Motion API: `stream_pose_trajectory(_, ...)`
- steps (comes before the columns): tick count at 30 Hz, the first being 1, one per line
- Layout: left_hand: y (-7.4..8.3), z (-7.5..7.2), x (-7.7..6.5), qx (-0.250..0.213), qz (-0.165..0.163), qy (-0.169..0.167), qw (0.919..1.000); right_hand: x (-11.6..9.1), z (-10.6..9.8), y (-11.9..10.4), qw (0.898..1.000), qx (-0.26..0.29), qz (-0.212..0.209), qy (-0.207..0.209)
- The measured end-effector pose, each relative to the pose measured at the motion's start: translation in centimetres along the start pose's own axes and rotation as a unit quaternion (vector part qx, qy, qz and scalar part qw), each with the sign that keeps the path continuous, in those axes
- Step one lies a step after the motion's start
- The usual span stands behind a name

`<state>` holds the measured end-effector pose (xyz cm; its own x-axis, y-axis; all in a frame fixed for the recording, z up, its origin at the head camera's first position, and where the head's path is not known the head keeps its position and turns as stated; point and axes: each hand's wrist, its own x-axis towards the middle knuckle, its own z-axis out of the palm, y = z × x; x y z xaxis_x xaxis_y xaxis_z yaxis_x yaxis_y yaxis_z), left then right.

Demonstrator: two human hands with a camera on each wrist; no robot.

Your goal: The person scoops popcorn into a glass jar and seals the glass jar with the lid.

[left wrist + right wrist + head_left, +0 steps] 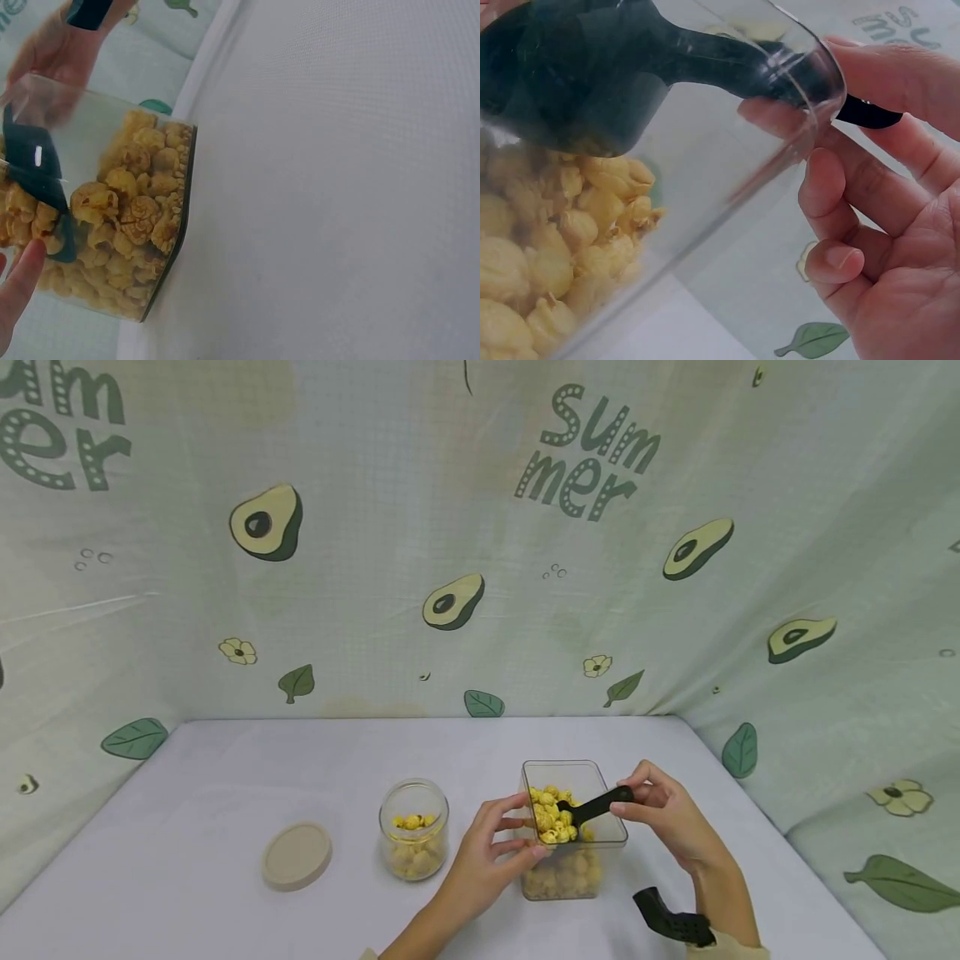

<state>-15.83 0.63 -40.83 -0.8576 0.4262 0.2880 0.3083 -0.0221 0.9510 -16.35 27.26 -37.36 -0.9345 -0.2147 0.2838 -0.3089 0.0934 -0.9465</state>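
A clear square container [573, 885] partly filled with yellow popcorn [142, 217] stands on the table at the right of centre. My left hand [487, 852] grips its left side, the fingers along the wall and the thumb at the front corner. In my right hand [667, 814], thumb and fingers pinch the handle of a black scoop [600, 805]. That scoop slants down into the container, its bowl [577, 82] above part of the popcorn and heaped with pieces in the head view. The right wrist view shows the handle passing over the container's rim [829, 67].
Left of the container stands a round clear jar [414, 860], uncovered and partly filled with popcorn. A round beige lid [297, 857] lies farther left on the white table [225, 777]. Printed cloth [360, 568] hangs behind and at the sides.
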Motion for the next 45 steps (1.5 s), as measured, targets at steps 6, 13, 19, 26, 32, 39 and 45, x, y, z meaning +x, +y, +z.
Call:
stream_pose_trajectory(6,0.0,0.0,0.0,0.003,-0.002,0.000,1.0000,-0.1,-0.2,0.5,0.999,0.028,0.004,0.020)
stream_pose_trajectory(13,0.1,-0.1,0.1,0.000,-0.003,-0.007,1.0000,-0.1,-0.6,1.0,0.997,0.043,0.017,0.066)
stream_pose_trajectory(19,0.1,-0.2,0.1,-0.003,-0.005,-0.006,1.0000,-0.2,-0.8,1.3,0.994,0.082,0.006,0.074)
stream_pose_trajectory(26,0.1,-0.2,0.1,-0.002,-0.007,-0.009,0.9999,-0.2,-0.6,1.4,0.993,0.099,-0.001,0.060)
stream_pose_trajectory(32,-0.2,-0.1,0.1,-0.006,-0.004,-0.008,0.9999,-0.2,-0.6,1.3,0.992,0.101,0.006,0.070)
stream_pose_trajectory(39,-0.3,0.0,0.0,-0.014,0.000,-0.007,0.9999,-0.3,-0.6,1.5,0.991,0.116,0.013,0.063)
stream_pose_trajectory(45,-0.3,0.0,0.0,-0.016,0.004,-0.007,0.9998,-0.2,-0.5,1.6,0.990,0.126,0.009,0.066)
